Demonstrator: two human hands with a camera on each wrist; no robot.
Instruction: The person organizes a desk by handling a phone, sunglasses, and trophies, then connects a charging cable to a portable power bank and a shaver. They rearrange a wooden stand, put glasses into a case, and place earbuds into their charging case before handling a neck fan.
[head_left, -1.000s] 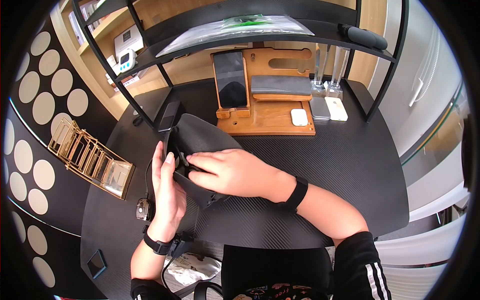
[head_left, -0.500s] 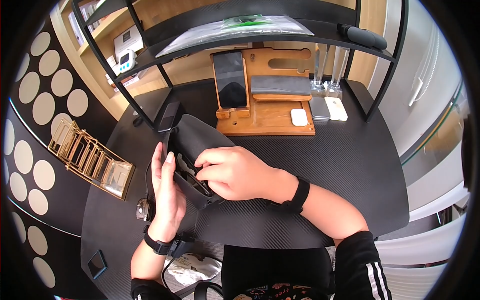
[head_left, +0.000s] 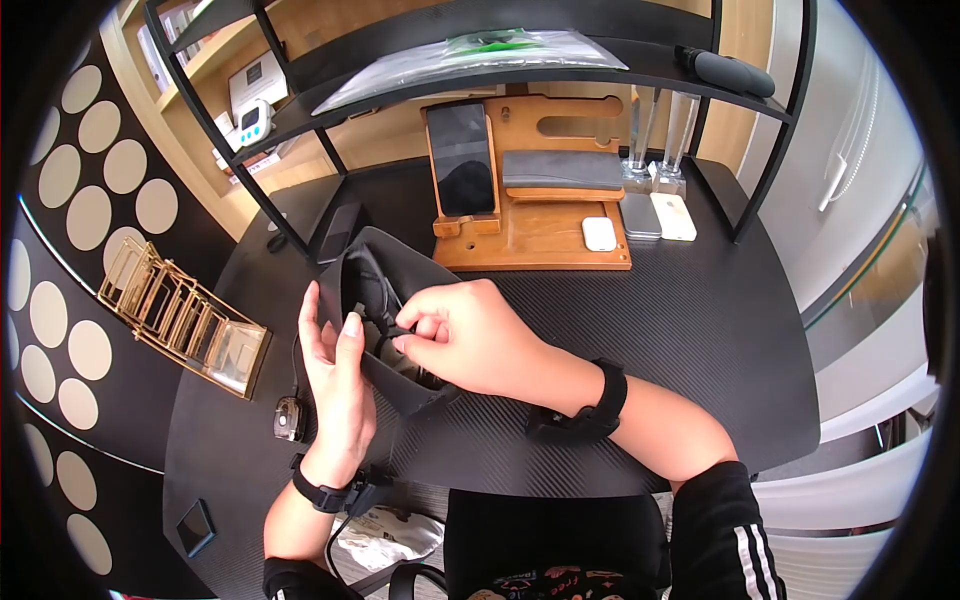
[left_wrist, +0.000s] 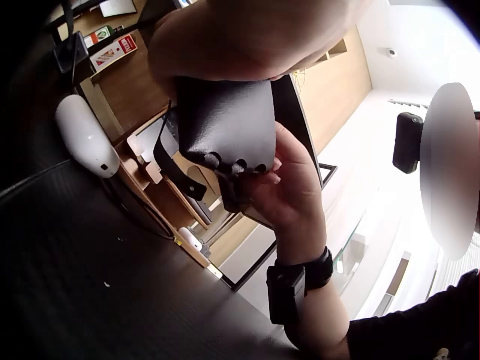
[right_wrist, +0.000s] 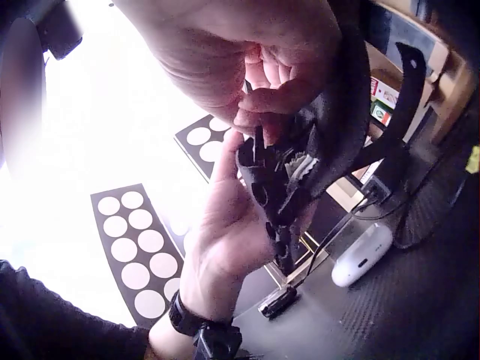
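Observation:
A black leather pouch (head_left: 408, 392), open at the top, stands tilted over the desk. My left hand (head_left: 338, 385) grips its left side, thumb at the rim and fingers along the outside. Over the opening, my right hand (head_left: 470, 325) pinches a thin black piece (right_wrist: 259, 142) between thumb and fingertips; its lower end goes down into the pouch. What it belongs to I cannot tell. Other dark items show inside, beside a small grey toothed edge (right_wrist: 301, 166). In the left wrist view, the pouch's corner shows round snaps (left_wrist: 240, 165) and a loose strap (left_wrist: 176, 172).
A wooden stand (head_left: 530, 255) at the back bears a phone (head_left: 463, 160), a grey case (head_left: 562, 170) and a white earbud case (head_left: 599, 234). A gold wire rack (head_left: 190, 310) is at the left. Near the pouch are a small cabled device (head_left: 290, 418) and a white oval device (right_wrist: 362, 255).
My right hand has drawn back from deep inside the pouch, its fingers now curled into a pinch at the opening. The opening shows wider. My left hand keeps its grip nearly in place.

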